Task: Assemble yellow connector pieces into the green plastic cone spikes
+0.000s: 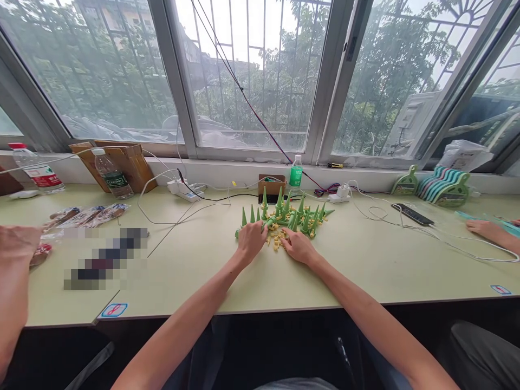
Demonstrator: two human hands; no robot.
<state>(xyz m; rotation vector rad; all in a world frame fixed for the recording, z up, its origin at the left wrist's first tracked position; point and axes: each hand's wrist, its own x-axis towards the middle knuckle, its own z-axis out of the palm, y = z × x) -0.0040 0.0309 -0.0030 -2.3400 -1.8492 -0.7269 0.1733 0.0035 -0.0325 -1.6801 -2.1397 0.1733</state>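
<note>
Several pointed green plastic cones (pixel 300 206) stand close together on the table, with others lying among them. In front of them small yellow plastic pieces (pixel 277 242) are scattered in a loose heap. At the left side of the cluster, my left hand (pixel 251 240) is closed around a green piece whose end shows by the fingertips. Its full shape is hidden by the fingers. My right hand (pixel 299 246) reaches into the right edge of the yellow heap, thumb and index finger apart, with the fingertips touching the pieces.
Behind the cones are a small cardboard box (pixel 272 185) and a green-labelled bottle (pixel 296 172). White cables (pixel 377 214) and a black phone (pixel 412 214) lie at right, near stacked green-and-pink plastic items (pixel 444 187). Other people's arms (pixel 14 281) show at both sides.
</note>
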